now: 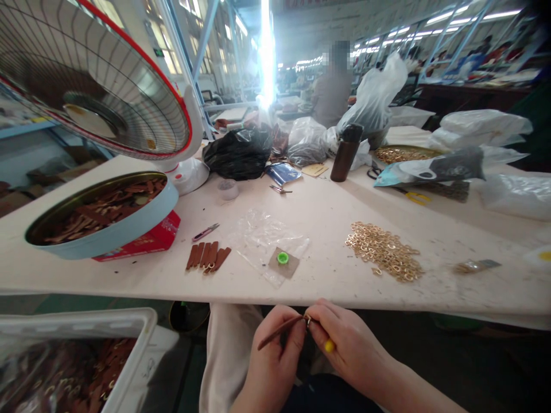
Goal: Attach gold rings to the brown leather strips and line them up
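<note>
Both hands meet below the table's front edge. My left hand [275, 350] is closed on a narrow brown strip [279, 332], which slants down to the left. My right hand [338, 338] is closed, pinching a small metal ring [307, 322] at the strip's end; a yellow tip [329, 346] shows beneath its fingers. On the table are a short row of brown strips with rings [205, 256], a green cap [283, 258] on a grey-brown square, and a heap of gold rings [385, 250].
A fan [103, 86] and a round tin of brown strips [116, 229] stand at the left. Thread snips [205, 232] lie near the strips. Farther back are a black bag [239, 152] and a dark bottle [346, 154]. A white crate [148, 327] sits lower left. One person [333, 92] is beyond.
</note>
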`<state>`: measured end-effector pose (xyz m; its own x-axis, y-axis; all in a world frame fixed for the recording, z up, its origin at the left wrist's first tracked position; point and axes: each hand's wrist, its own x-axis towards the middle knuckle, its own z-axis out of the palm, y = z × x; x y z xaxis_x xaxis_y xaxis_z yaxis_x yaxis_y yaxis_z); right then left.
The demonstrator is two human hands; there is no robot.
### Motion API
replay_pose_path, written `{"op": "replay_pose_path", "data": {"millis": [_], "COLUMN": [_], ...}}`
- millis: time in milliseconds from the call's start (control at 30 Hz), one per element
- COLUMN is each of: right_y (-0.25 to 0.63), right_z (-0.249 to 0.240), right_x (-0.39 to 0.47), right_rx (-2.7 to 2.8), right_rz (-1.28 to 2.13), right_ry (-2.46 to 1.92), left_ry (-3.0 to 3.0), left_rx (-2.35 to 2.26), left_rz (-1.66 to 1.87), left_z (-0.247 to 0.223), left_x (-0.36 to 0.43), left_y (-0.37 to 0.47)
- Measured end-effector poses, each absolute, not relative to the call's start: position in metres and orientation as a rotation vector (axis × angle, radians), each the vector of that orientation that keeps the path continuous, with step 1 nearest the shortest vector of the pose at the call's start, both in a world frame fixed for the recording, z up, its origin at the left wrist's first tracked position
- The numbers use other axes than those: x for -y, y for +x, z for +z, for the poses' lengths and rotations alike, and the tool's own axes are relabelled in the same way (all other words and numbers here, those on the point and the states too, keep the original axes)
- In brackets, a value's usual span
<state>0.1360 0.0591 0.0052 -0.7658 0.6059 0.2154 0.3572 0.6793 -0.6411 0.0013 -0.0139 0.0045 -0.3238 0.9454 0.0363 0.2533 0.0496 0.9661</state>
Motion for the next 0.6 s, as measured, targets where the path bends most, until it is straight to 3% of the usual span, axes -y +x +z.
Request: {"op": "replay_pose_path", "data": {"millis": [267, 600], "right_y": [0.147, 0.139], "right_z": [0.007, 0.008], "right_x": [-0.061, -0.061], "right_rx": [2.248, 2.291], "right_rz": [1.414, 1.317], "right_ry": [-0.866, -0.859], "left_ry": [1.032, 0.878], "left_rx": [-1.572, -1.559], "left_rz": [1.330, 1.448], "left_z": [0.002, -0.005], "left_x": [0.016, 0.014], "left_y": [0.008, 0.008]}}
